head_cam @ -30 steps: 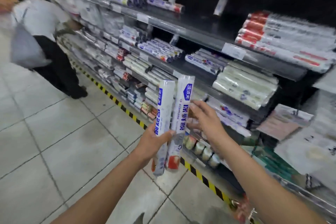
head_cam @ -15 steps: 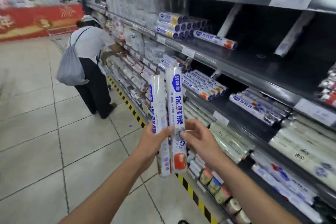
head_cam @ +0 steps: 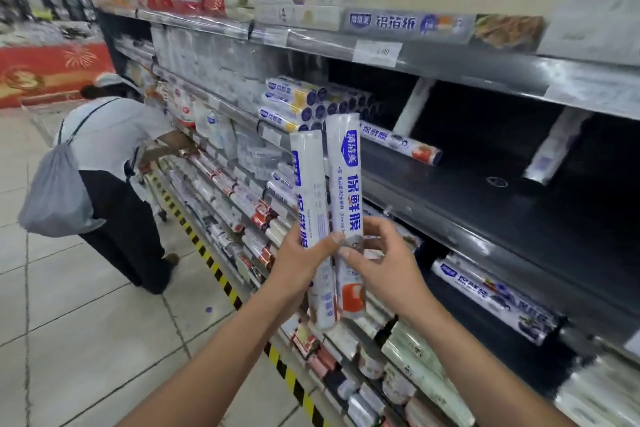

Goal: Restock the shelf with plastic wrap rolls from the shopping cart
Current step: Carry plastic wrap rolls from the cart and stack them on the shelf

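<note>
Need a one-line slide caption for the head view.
Left hand and right hand hold two plastic wrap rolls near-upright before a sparsely stocked dark shelf.

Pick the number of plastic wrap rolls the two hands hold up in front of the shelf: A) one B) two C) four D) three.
B: two stand upright side by side, the left plastic wrap roll gripped low by the left hand and the right plastic wrap roll pinched by the right hand.
</note>
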